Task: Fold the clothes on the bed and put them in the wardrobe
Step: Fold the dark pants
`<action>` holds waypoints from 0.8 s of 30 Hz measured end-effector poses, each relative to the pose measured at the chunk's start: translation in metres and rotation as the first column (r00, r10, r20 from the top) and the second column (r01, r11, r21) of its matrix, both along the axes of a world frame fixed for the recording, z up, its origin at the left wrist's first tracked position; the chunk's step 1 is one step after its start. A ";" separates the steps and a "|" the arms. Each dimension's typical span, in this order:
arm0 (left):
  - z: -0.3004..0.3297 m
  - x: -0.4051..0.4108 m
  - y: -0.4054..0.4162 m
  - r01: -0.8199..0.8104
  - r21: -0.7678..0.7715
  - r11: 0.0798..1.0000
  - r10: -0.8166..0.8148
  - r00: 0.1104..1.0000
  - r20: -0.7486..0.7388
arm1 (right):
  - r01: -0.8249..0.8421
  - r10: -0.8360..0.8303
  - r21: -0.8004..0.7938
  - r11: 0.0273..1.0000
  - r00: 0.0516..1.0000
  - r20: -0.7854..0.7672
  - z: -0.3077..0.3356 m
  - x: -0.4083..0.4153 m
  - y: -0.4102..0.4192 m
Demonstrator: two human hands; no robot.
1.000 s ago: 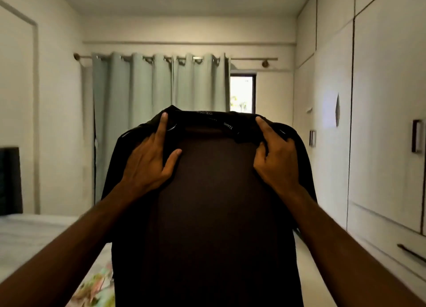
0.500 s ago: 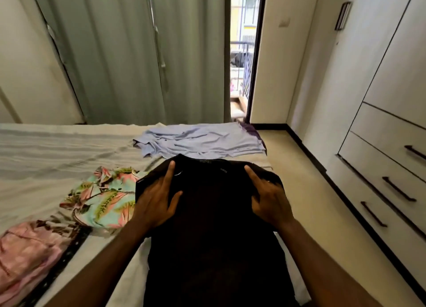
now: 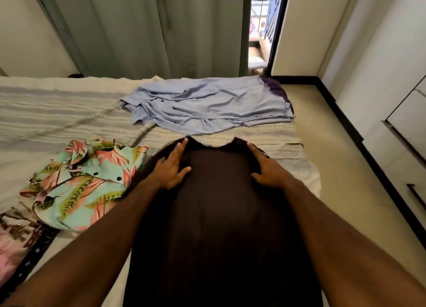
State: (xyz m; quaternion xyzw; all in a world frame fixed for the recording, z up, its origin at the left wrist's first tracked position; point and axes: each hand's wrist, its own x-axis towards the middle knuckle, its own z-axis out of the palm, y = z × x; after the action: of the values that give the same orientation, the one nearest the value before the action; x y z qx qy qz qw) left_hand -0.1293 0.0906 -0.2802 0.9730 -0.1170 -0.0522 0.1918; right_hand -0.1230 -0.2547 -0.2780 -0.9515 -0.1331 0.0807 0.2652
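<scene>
- The fingers (image 3: 182, 145) of the left hand (image 3: 171, 168) lie long and spread across the upper left of the black shirt (image 3: 219, 214). The forefinger reaches up to the collar edge and the thumb is splayed toward the middle. They look to press flat rather than clamp, though whether any cloth is nipped under them cannot be told.
- The right hand (image 3: 267, 168) sits on the upper right of the same shirt. Its fingers run along the shoulder edge with the thumb spread inward, and the fingertips seem to curl over the hem, so a light hold on the edge is likely but not certain.
- The black shirt lies spread lengthwise on the bed (image 3: 57, 113) near its right side, collar away from the person and lower part running out of view at the bottom.
- By my reading this is the laying-out stage. The shirt is flat but shows no fold, and its sleeves are not clearly visible.
- Left to do: a pale blue shirt (image 3: 207, 104) lies crumpled beyond the black one, apart from it. A floral shirt (image 3: 85, 182) is bunched just to the left, and a pink patterned garment (image 3: 13, 242) sits at the lower left edge.
- None of these looks folded. The wardrobe (image 3: 405, 113) stands along the right wall with its visible fronts closed, so most of the task appears to remain.
</scene>
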 end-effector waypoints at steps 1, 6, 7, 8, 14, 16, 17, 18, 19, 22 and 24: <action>-0.011 0.009 -0.003 -0.030 0.061 0.998 0.038 0.989 -0.140 | 0.016 -0.019 -0.031 0.999 0.996 -0.087 -0.009 0.008 -0.002; -0.051 0.008 -0.006 -0.086 0.233 0.969 0.112 0.988 -0.104 | 0.053 -0.050 -0.097 0.994 0.998 0.027 -0.042 -0.003 -0.023; -0.054 0.007 -0.004 -0.099 0.228 0.969 0.117 0.991 -0.066 | 0.113 -0.100 -0.087 0.990 0.984 0.145 -0.044 -0.011 -0.028; -0.055 0.007 -0.003 -0.108 0.220 0.969 0.120 0.992 -0.041 | 0.212 -0.182 -0.080 0.974 0.944 0.275 -0.043 -0.018 -0.030; -0.065 0.006 -0.005 -0.108 0.247 0.963 0.112 0.994 -0.003 | 0.691 -0.676 -0.218 0.689 0.722 0.149 -0.029 -0.060 -0.039; -0.066 0.007 -0.003 -0.109 0.256 0.961 0.115 0.993 -0.006 | 0.699 -0.678 -0.293 0.653 0.711 0.187 -0.029 -0.072 -0.040; -0.067 0.008 -0.005 -0.105 0.254 0.962 0.111 0.994 -0.008 | 0.707 -0.663 -0.293 0.644 0.707 0.246 -0.029 -0.078 -0.042; -0.067 0.008 -0.005 -0.103 0.256 0.961 0.109 0.994 -0.009 | 0.703 -0.637 -0.284 0.652 0.711 0.298 -0.027 -0.081 -0.041; -0.067 0.009 -0.005 -0.101 0.257 0.961 0.107 0.994 -0.010 | 0.689 -0.601 -0.277 0.670 0.722 0.342 -0.026 -0.082 -0.041; -0.068 0.009 -0.003 -0.102 0.264 0.959 0.110 0.994 -0.014 | 0.582 -0.459 -0.344 0.737 0.804 0.377 -0.022 -0.075 -0.053; -0.068 0.009 -0.004 -0.103 0.254 0.962 0.107 0.994 0.000 | 0.509 -0.367 -0.393 0.766 0.848 0.382 -0.020 -0.065 -0.072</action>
State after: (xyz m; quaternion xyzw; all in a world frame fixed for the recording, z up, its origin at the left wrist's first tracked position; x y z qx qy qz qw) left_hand -0.1202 0.0870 -0.3486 0.9940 -0.0562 -0.0631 0.0693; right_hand -0.1877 -0.3264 -0.2977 -0.9924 0.0831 -0.0904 0.0103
